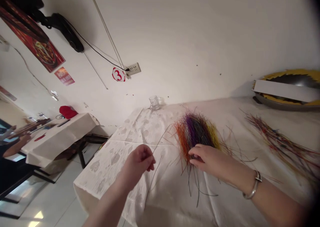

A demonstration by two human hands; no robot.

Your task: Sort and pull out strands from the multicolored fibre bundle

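Note:
A dense bundle of dyed fibres (195,133) in orange, purple, black and yellow lies fanned out on a white patterned tablecloth (167,200). My right hand (205,158), with a silver bangle (253,187) on its wrist, grips the bundle's lower end. Thin dark strands hang out below those fingers. To the left, my left hand (138,162) is closed, its fingertips pinching a thin dark strand (161,137). That hand touches nothing else and stays a little above the cloth.
A loose spread of multicoloured strands (280,143) lies on the cloth to the right. Beyond it stands a metal tray with yellow lining (287,93), and a small glass cup (154,103) stands by the wall. A co-worker's hand (18,142) shows at a separate white table (57,138).

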